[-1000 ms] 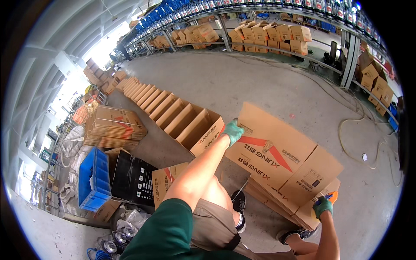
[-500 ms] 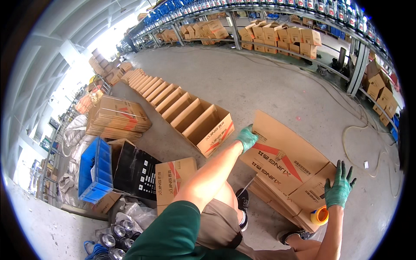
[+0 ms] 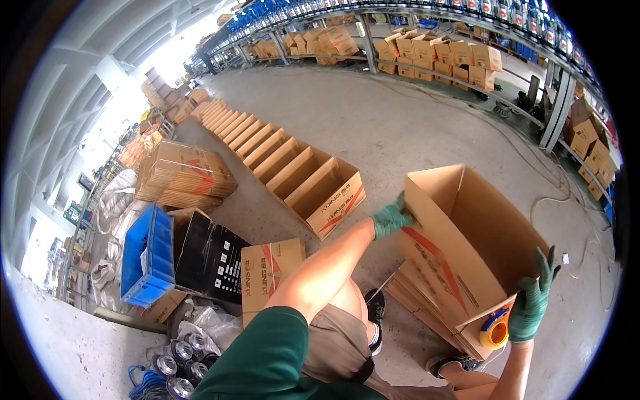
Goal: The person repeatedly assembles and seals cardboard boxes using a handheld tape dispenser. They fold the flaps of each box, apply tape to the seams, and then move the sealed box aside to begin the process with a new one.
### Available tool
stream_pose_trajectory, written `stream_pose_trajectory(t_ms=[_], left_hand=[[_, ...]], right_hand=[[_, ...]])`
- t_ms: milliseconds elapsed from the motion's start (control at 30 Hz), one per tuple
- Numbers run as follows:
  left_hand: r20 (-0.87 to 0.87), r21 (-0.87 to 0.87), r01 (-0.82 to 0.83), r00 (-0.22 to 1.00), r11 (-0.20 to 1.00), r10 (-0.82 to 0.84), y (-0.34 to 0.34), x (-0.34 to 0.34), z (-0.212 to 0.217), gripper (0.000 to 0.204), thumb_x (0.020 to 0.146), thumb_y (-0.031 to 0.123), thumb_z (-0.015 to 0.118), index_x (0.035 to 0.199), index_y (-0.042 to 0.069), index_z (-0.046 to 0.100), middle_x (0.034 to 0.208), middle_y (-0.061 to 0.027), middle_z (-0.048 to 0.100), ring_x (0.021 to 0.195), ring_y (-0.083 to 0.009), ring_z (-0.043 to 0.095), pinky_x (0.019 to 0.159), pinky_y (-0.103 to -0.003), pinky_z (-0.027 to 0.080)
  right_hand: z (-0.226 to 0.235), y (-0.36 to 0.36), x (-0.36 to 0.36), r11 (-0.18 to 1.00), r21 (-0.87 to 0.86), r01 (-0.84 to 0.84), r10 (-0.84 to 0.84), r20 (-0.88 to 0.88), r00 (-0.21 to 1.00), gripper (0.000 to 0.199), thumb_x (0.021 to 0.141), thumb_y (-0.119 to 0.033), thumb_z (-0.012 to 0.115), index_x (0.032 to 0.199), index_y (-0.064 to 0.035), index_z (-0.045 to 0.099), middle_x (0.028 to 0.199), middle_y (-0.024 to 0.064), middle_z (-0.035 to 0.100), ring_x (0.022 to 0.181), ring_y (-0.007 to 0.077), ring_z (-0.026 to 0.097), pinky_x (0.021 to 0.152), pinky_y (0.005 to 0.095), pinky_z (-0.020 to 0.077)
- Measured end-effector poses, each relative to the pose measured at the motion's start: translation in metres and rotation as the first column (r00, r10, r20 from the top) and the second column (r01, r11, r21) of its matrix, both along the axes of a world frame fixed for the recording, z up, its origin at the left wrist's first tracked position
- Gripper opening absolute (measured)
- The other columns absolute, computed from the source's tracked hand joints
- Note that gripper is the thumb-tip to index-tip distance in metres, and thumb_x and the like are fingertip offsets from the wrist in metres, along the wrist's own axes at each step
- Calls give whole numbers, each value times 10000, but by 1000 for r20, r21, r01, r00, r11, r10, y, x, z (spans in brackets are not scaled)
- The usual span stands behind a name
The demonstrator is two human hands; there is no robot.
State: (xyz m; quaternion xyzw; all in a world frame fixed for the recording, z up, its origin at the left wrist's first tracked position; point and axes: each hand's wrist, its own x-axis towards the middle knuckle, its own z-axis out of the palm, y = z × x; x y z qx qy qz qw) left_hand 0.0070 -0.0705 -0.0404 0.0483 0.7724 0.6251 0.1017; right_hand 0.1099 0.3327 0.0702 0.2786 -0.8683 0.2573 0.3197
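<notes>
A brown carton (image 3: pixel 437 233) with a red stripe stands opened into a box shape, its hollow inside facing up. My left hand (image 3: pixel 391 218), in a green glove, grips the carton's left end; part of its fingers is hidden. At the other end, my green-gloved right hand (image 3: pixel 531 303) has its fingers stretched upward against the cardboard. A yellow-and-orange tape roll (image 3: pixel 495 332) is beside that hand's palm; whether they touch I cannot tell. Under the carton lies a stack of flat cartons (image 3: pixel 417 297).
A long row of opened cartons (image 3: pixel 337 207) runs to the far left. Flat bundled cartons (image 3: pixel 183 170), a blue crate (image 3: pixel 148 257) and a black box (image 3: pixel 210 260) stand at left. Hoses (image 3: pixel 587 240) lie on the floor at right. A bottle-lined conveyor (image 3: pixel 373 10) spans the back.
The carton has gone from flat to an opened box between my hands. My left hand has shifted slightly right with its end, and my right hand has moved slightly right and down.
</notes>
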Motion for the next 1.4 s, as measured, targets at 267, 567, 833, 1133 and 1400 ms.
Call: stream_pose_trajectory(t_ms=[267,567,833,1133,1400], left_hand=[[-21,-101,357,933,929,-361,32,14,24,1098,837,293,834,1621,150,79,1597,-106,339,1440,-230,355,1188,-383,340],[53,84,245,967,966,-250,50,6,3,826,837,370,825,1494,99,405,1342,-136,565,1183,-207,577,1051,-385,479],[-189,-477,-38,980,878,-60,63,4,4,983,784,362,863,1538,79,299,1510,-191,408,1371,-306,448,1149,-424,390],[-354,-553,-13,909,833,-221,59,-7,-13,805,957,434,669,1570,77,287,1593,-216,318,1479,-343,311,1212,-424,290],[-320,-209,-52,947,977,-19,70,-10,-42,426,1070,194,489,1496,177,467,1490,-139,483,1389,-282,439,1154,-368,357]], right_hand=[[-84,19,-20,969,101,-224,141,517,844,345,804,44,545,1085,-87,697,1411,193,568,1343,416,480,1136,481,362],[-103,39,-32,827,-562,-4,375,546,749,221,942,-47,538,1110,-60,682,1032,107,699,915,243,679,864,367,538],[-84,75,-56,383,-752,537,337,655,676,626,955,-421,635,1504,-215,417,1426,38,513,1329,279,490,1011,432,458],[-89,25,-20,899,-267,347,-87,668,739,391,892,-74,667,1277,-109,613,1660,156,238,1462,346,367,1136,397,380],[-91,26,-21,904,-252,347,-75,703,707,428,871,-137,746,1282,-111,627,1655,189,199,1522,385,219,1152,432,385]])
